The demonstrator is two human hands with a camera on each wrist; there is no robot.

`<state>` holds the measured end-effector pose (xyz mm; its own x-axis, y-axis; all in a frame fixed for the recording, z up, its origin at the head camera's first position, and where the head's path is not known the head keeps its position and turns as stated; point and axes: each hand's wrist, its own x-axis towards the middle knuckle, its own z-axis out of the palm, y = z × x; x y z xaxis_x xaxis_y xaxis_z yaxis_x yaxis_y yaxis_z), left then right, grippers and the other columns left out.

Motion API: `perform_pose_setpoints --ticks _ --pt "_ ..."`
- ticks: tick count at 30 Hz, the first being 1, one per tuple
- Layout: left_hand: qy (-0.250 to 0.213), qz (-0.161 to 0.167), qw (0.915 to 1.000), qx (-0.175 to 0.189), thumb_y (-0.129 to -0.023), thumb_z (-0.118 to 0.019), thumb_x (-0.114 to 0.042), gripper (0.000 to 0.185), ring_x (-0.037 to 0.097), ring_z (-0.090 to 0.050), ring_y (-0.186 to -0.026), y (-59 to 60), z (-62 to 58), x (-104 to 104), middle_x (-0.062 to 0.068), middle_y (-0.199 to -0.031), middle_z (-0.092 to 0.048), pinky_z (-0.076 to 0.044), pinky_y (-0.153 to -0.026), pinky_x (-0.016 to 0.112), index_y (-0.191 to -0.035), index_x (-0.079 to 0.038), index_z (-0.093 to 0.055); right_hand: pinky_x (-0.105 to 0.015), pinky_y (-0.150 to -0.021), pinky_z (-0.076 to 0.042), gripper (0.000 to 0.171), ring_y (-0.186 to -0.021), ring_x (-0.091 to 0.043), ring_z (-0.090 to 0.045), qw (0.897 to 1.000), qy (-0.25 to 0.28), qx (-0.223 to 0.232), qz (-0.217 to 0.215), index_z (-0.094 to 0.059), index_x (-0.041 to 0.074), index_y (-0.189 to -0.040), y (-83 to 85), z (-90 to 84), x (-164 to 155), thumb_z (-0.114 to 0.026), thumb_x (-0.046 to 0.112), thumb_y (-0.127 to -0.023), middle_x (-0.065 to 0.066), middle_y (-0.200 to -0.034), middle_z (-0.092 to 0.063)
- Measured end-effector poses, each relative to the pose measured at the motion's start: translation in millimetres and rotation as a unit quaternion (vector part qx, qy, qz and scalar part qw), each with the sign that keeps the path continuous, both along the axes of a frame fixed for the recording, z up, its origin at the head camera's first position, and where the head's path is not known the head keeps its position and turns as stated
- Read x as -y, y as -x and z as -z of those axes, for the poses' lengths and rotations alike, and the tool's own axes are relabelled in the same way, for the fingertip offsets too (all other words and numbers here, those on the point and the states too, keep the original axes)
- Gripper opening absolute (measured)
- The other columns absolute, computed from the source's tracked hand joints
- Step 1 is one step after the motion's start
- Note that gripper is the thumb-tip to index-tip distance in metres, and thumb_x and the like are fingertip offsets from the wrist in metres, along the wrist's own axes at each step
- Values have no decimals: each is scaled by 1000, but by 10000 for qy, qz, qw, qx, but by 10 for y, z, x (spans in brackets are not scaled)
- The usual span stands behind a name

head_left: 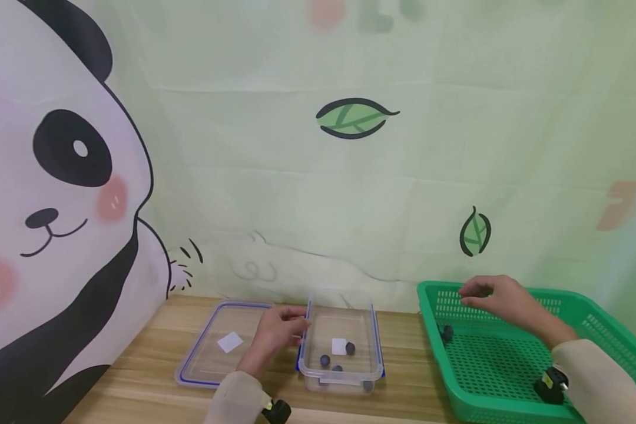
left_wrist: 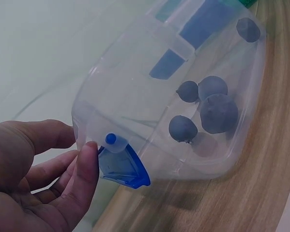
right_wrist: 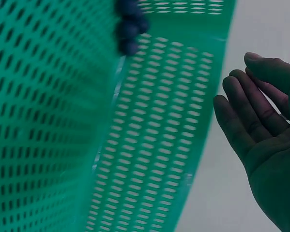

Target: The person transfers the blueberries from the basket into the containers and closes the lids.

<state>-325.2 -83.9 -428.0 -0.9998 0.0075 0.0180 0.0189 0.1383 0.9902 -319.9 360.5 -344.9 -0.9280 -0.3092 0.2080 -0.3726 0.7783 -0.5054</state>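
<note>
My left hand (head_left: 277, 330) grips the left side of a clear plastic box (head_left: 344, 374), with its fingertips at the rim beside a blue latch (left_wrist: 125, 166). Several blueberries (left_wrist: 218, 113) lie on the box floor, one of them (head_left: 350, 348) beside a white square label (head_left: 338, 346). Over the left part of a green basket (head_left: 440, 377) hovers my right hand (head_left: 500, 300), fingers loosely bent and nothing in them. Below it, a small cluster of blueberries (head_left: 446, 334) sits against the basket's left wall, also seen as a dark clump (right_wrist: 129, 26) in the right wrist view.
To the left of the box, a clear lid (head_left: 204, 371) with a blue seal lies flat, bearing a white label (head_left: 230, 342). All stand on a wooden table (head_left: 138, 377). Close behind hangs a pale green cloth (head_left: 244, 147) printed with a panda and leaves.
</note>
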Motion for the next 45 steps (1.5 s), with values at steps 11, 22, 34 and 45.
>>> perform_pose_setpoints --ticks 11,22,34,45 --pt "143 -61 9999 53 -93 -76 -2 33 21 -69 -85 5 12 7 14 -106 -73 -66 -72 32 -124 8 -71 -41 -82 -63 21 -101 -28 -71 9968 117 594 -521 -76 -3 -114 207 353 -35 -77 9 -97 -11 -108 -77" --pt "164 -27 9998 71 -93 -77 -2 32 21 -70 -85 10 4 1 15 -106 -74 -66 -73 32 -124 7 -71 -47 -83 -64 24 -103 -36 -70 9949 -103 809 -600 -74 -8 -116 297 522 -52 -75 3 -94 -16 -109 -75" --pt "179 -23 9998 48 -93 -76 -2 32 22 -71 -85 16 15 15 15 -108 -73 -66 -73 32 -124 7 -71 -45 -78 -63 17 -92 -27 -69 9925 -521 916 -619 -76 -4 -106 328 551 2 -77 -1 -89 -9 -99 -75" --pt "100 -48 9999 71 -93 -77 -2 33 22 -70 -85 -2 4 2 16 -108 -73 -66 -72 32 -124 8 -71 -36 -68 -55 10 -79 -17 -59 9937 -752 782 -292 -74 6 -89 364 596 42 -83 8 -88 2 -84 -68"
